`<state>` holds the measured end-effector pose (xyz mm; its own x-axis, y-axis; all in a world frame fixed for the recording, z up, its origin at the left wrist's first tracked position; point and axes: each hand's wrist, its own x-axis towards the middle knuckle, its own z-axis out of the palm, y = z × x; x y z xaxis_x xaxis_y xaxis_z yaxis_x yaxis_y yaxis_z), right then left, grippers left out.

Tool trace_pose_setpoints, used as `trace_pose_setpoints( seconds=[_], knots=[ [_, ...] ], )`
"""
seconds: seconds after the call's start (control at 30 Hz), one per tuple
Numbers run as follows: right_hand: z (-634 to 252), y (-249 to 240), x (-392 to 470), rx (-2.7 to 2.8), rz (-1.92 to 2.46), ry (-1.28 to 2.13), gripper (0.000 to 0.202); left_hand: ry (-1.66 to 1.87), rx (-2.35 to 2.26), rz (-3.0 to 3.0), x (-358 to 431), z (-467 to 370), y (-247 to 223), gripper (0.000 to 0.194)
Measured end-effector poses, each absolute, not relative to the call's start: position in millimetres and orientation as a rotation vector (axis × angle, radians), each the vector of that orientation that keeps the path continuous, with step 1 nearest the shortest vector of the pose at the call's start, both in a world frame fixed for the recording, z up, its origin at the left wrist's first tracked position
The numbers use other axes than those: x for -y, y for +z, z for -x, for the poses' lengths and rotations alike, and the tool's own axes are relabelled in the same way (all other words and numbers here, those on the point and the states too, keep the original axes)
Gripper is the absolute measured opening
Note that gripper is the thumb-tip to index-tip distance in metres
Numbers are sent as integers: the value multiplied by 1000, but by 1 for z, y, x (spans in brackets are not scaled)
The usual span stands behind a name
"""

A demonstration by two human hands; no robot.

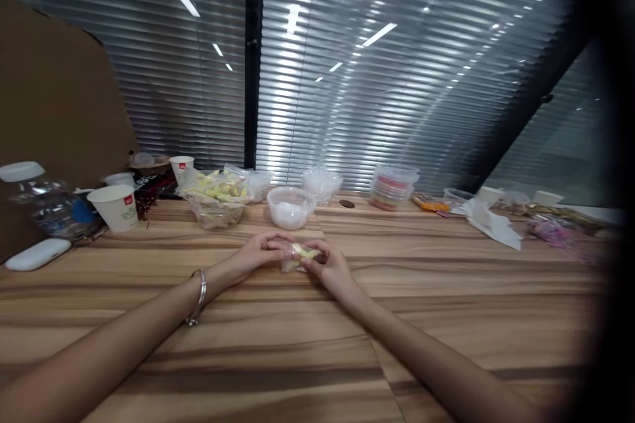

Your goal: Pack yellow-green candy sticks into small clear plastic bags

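Observation:
My left hand (260, 254) is closed on the left side of a small clear plastic bag (290, 265), just above the wooden table. My right hand (331, 269) pinches a yellow-green piece (308, 254) at the bag's right side. Whether that piece lies inside the bag or at its mouth I cannot tell. Just beyond my hands stands a clear round tub (292, 217) with something whitish in it. To its left, a clear container (218, 215) is heaped with similar yellow-green pieces, some apparently wrapped in clear plastic.
Paper cups (115, 208), a plastic bottle (54, 201) and a white case (38, 255) stand at the left. Stacked lidded tubs (391, 186) are at the back, right of a clear plastic heap (321, 184). White paper (493, 225) lies at the right. Window blinds rise behind the table (223, 370).

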<state>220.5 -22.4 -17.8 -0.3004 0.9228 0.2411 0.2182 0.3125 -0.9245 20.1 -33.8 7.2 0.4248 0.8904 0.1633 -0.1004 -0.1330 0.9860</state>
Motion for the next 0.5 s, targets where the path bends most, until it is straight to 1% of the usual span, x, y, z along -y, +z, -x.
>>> trace_pose_setpoints(
  seconds=[0.07, 0.13, 0.27, 0.37, 0.5],
  knots=[
    [-221, -15, 25, 1766, 1007, 948, 34, 1068, -742, -1362, 32, -20, 7, 40],
    [-221, -11, 27, 1795, 956, 923, 38, 1115, -731, -1294, 31, -20, 7, 41],
    [-220, -9, 27, 1770, 861, 1057, 37, 1155, -736, -1259, 30, -19, 5, 35],
    [-221, -13, 24, 1705, 908, 1165, 38, 1155, -743, -1319, 30, -19, 4, 34],
    [-222, -17, 23, 1647, 983, 1164, 39, 1142, -747, -1488, 32, -19, 2, 38]
  ],
)
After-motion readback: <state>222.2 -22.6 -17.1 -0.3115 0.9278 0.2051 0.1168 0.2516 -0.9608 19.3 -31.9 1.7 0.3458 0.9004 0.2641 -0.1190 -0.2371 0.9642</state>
